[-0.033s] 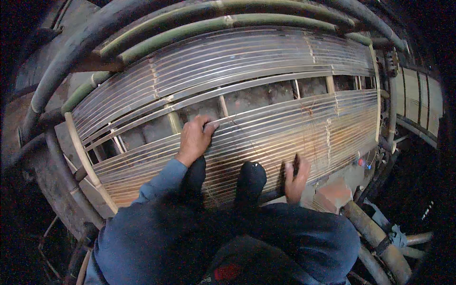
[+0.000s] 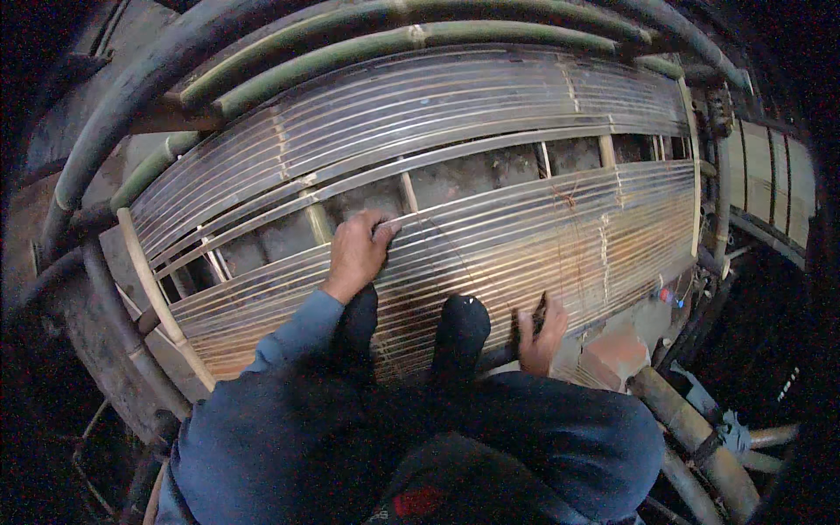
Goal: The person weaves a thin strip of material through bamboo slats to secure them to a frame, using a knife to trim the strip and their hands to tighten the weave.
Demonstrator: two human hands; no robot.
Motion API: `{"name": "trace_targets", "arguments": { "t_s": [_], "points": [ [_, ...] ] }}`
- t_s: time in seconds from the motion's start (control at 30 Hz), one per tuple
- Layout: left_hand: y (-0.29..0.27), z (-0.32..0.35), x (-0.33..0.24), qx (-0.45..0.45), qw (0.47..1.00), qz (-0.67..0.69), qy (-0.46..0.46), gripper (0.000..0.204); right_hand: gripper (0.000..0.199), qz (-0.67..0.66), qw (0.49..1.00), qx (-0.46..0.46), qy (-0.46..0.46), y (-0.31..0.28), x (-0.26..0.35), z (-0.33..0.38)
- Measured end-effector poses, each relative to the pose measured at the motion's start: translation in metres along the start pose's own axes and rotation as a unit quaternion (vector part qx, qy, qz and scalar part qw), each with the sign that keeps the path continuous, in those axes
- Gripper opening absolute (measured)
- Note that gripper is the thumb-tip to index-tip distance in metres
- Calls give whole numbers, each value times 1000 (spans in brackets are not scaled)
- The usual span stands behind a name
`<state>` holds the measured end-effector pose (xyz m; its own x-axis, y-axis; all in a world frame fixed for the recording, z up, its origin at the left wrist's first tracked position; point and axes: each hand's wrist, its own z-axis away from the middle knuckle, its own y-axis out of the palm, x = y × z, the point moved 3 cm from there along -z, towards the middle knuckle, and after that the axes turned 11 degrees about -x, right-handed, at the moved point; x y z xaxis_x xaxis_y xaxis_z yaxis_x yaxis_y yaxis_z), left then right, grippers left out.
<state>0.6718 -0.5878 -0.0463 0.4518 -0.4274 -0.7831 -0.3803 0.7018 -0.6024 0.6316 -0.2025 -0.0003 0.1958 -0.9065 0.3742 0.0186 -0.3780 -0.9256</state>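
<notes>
The left hand (image 2: 357,254) pressed down on the near bank of bamboo slats (image 2: 525,254), its fingers pinched together on the end of one thin slat (image 2: 411,220) at the edge of the open gap (image 2: 490,171). The right hand (image 2: 538,332) sat low by the knee, fingers curled shut around a dark tool (image 2: 525,325); what kind of tool, I could not tell. The bamboo panel (image 2: 420,105) looked well along: slats were packed tight across the far bank and the near one, with only that middle strip left bare, cross battens (image 2: 408,192) showing through it. By my reading, a few rows remained to fill. Two dark shoes (image 2: 459,328) stood on the panel itself. Thick green bamboo poles (image 2: 385,44) curved around the far side, more poles (image 2: 691,429) lay at the lower right, and the surroundings were dim, with grey ground beneath.
</notes>
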Motion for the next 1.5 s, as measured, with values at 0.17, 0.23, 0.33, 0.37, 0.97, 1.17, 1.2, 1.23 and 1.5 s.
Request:
{"name": "trace_targets", "arguments": {
  "t_s": [0.17, 0.23, 0.33, 0.37, 0.97, 1.17, 1.2, 1.23, 1.5],
  "points": [
    [2, -1, 4, -2, 999, -3, -35, 18, 89, 64, 996, 39, 52, 2, -22, 70],
    [1, -2, 6, -19, 1000, -18, -10, 19, 53, 53, 998, 3, 39, -1, -5, 65],
    [3, -3, 0, -20, 1000, -4, -7, 18, 11, 23, 997, -74, -7, 6, -19, 72],
    [2, -3, 1, -22, 1000, -6, -11, 17, 12, 21, 997, -70, -24, 7, -19, 71],
    [4, -4, 0, -31, 999, -25, 1, 21, 12, -656, 719, -7, 229, -227, -19, -101],
    [4, 7, 11, -43, 997, -44, 48, 23, 25, -508, 787, -34, 350, -250, -56, -61],
    [8, 5, 7, -40, 997, -41, 53, 23, 25, -510, 773, -37, 375, -241, -66, -53],
    [3, 6, 3, -38, 997, -46, 52, 23, 25, -515, 756, -32, 403, -229, -71, -47],
    [8, 12, -7, -71, 989, -82, 103, 22, 19, -536, 643, 63, 543, -120, -216, 88]
  ]
}}
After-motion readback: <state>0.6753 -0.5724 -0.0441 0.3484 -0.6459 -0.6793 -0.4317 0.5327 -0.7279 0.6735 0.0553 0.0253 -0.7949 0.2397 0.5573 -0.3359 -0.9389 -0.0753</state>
